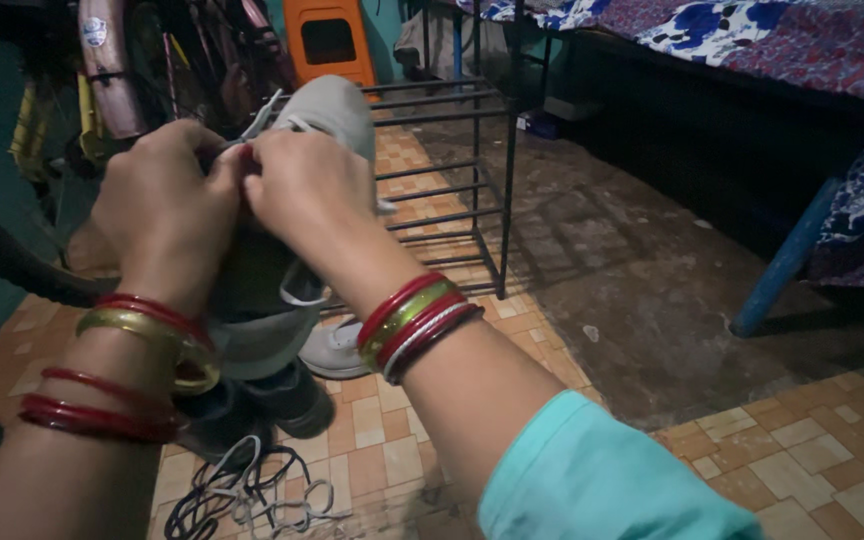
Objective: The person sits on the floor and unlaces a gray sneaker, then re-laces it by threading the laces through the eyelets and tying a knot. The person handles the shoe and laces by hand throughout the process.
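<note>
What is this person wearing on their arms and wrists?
The left hand has red bangles and one gold bangle on its wrist. The right hand wears red, green-gold and white-edged bangles, with a light turquoise sleeve further up the arm.

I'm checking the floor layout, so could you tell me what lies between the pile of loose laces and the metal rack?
In the head view, a dark shoe and a grey shoe stand on the tiled floor between the loose laces and the metal rack.
</note>
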